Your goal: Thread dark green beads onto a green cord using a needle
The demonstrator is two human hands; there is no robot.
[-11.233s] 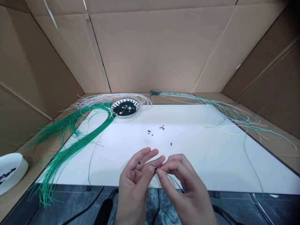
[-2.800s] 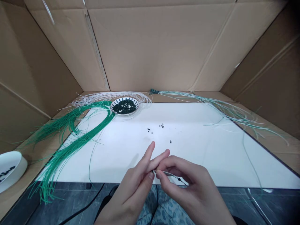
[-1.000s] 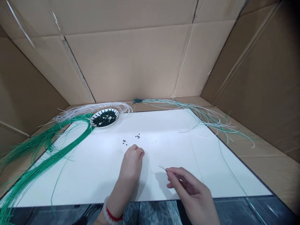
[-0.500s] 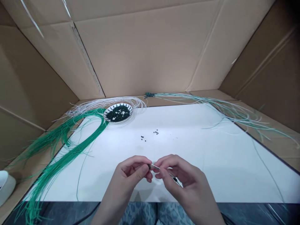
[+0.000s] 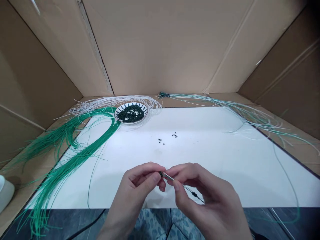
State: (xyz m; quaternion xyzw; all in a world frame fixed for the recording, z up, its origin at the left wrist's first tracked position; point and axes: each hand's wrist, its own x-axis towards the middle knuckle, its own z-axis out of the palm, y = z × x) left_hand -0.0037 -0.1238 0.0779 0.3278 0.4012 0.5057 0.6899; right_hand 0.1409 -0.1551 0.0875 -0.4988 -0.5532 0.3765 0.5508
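Near the front edge of the white board, my left hand [image 5: 140, 185] pinches a small dark piece [image 5: 161, 174] between thumb and fingertips. Just right of it, my right hand [image 5: 200, 186] has thumb and fingers closed on a thin pale cord [image 5: 168, 177] that runs from the dark piece. The cord continues below the right hand, with a dark bead or knot [image 5: 194, 194] on it. Both hands' fingertips nearly meet. Farther back on the board lie several small black beads [image 5: 174, 135], in two loose groups.
A patterned dish [image 5: 117, 116] of dark green beads stands at the back left. Green strands [image 5: 82, 158] and white strands [image 5: 120, 99] lie left. A beaded bundle of pale strands [image 5: 225, 102] stretches along the back right. A white container [image 5: 6, 193] is far left.
The view has shifted slightly. My right hand has drawn a little to the right along the cord, and more of the cord with the dark bead or knot shows.
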